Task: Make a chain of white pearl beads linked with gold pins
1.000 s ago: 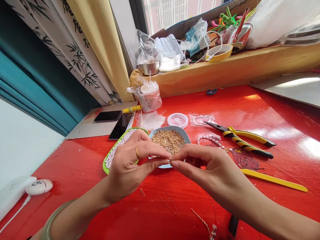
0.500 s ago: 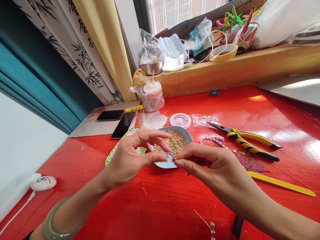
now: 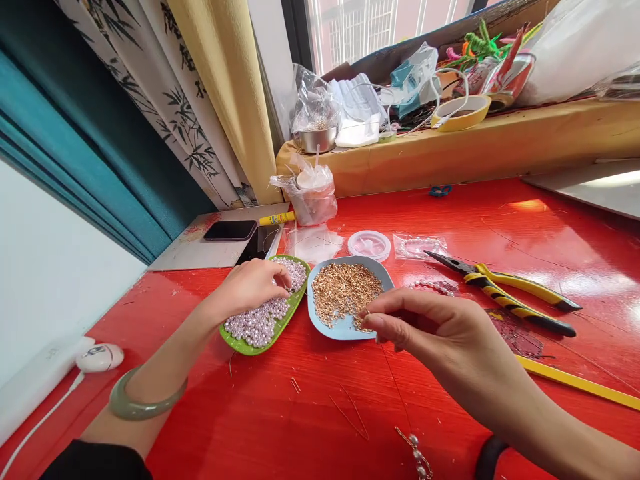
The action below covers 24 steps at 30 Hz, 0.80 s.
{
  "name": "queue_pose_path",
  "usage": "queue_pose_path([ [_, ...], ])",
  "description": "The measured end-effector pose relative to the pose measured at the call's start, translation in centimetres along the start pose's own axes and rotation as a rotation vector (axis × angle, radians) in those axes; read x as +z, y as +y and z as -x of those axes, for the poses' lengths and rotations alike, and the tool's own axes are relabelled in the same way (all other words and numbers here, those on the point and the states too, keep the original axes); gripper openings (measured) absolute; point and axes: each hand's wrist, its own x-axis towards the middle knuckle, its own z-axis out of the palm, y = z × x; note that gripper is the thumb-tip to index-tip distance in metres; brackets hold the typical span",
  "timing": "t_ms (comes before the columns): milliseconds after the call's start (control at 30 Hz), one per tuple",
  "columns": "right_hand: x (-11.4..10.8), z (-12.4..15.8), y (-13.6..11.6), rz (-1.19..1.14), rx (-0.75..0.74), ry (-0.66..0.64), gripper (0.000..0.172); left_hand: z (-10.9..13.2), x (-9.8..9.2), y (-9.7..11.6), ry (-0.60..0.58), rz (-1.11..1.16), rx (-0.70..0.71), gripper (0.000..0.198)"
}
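My left hand (image 3: 257, 283) is over the green tray (image 3: 290, 319), its fingers curled down among the pearly lilac beads (image 3: 250, 327). Thumb and forefinger come close together there; whatever is between them is too small to make out. Near the right edge of the blue tray (image 3: 320, 328), which holds small gold beads (image 3: 345, 290), my right hand (image 3: 425, 320) pinches a thin wire (image 3: 395, 377). A tiny gold bit shows at its fingertips. The wire runs down to a short piece of pearl beads and gold chain (image 3: 417, 457) on the red table.
Yellow-and-black pliers (image 3: 510, 293) lie to the right, above a yellow strip (image 3: 580, 381). Behind the trays are a clear round lid (image 3: 369, 246) and a bagged cup (image 3: 315, 193). A phone (image 3: 230, 230) rests at the left. Bent wire (image 3: 355, 417) lies in front.
My left hand has moved left and away from my right hand, down to the beads in the green tray. My right hand keeps its pinch. The view has shifted slightly.
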Motion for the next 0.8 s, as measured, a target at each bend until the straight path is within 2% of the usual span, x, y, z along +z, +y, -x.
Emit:
queue_pose_path([
  [300, 0.0, 0.2, 0.1, 0.004, -0.003, -0.016, 0.01, -0.2, 0.8, 0.2, 0.035, 0.056, 0.02, 0.01],
  [500, 0.0, 0.2, -0.1, -0.009, 0.054, -0.039, 0.011, 0.2, 0.2, 0.6, 0.094, 0.222, 0.075, 0.009],
  [567, 0.0, 0.3, -0.2, -0.025, 0.076, -0.061, 0.011, 0.5, 0.0, 1.2, 0.089, 0.412, 0.117, 0.009],
  [700, 0.2, 0.5, -0.4, -0.107, 0.152, -0.109, 0.011, 1.9, 0.4, 3.3, -0.023, 1.033, 0.219, 0.007],
  [800, 0.5, 0.7, -0.6, -0.197, 0.219, -0.15, 0.011, 2.9, 1.1, 4.8, -0.148, 1.263, 0.268, 0.005],
])
